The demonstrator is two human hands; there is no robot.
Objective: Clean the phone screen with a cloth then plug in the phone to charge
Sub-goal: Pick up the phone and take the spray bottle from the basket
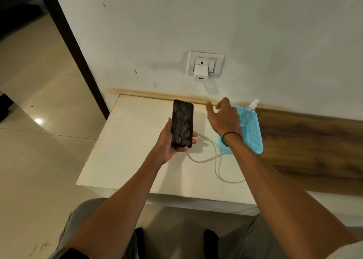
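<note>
A white wall (pixel 255 32) stands behind a small cream table (pixel 127 160), with a pale tiled floor (pixel 39 150) to the left and a wood-grain panel (pixel 314 146) to the right. On the wall above the table sits a socket plate (pixel 204 64) with a white charger block (pixel 201 73) plugged into it, its port facing down.

The left hand (pixel 169 142) holds the phone (pixel 182 123) upright above the table, the thumb along the phone's left edge and the fingertips curled round its right edge. The dark screen faces up and shows smudges. Just below and to the right of those fingertips, a white cable (pixel 216 158) lies in loose loops on the table, one end lying just right of the fingertips.

The right hand (pixel 224 119) hovers over the back of the table with its fingers spread and loosely bent, gripping nothing; a black band circles its wrist. Directly beyond and to the right of these fingers lies a light blue cloth (pixel 253 133), part of it hidden under the hand and wrist. A small clear spray bottle (pixel 252 107) with a white top lies on the cloth's far end, close to the knuckles, near the wall.
</note>
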